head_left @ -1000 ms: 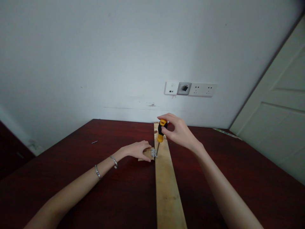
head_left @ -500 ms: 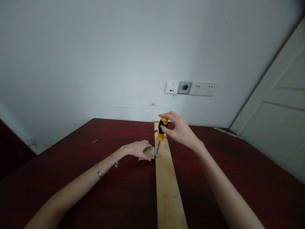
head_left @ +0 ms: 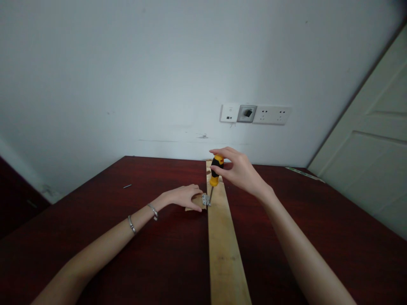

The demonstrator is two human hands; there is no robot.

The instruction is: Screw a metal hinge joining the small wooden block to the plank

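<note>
So the right hand [head_left: 238, 169] has a yellow and black screwdriver [head_left: 217, 167] by the handle, thumb on one side and fingers curled over the top end, pretty much closed around it. The shaft slants down to a little metal hinge [head_left: 205, 200], tip right at its right-hand leaf, though it's too small to make out any screw there. That leaf sits on a long wooden board [head_left: 224, 241] running up the dark red table [head_left: 152, 254]. The other leaf is on a small wood block [head_left: 197, 199] just left of the board. Left hand [head_left: 183, 196] has that block, thumb and fingers spread in a wide C around it. There's also a thin metal rod [head_left: 127, 186] lying off to the left.
</note>
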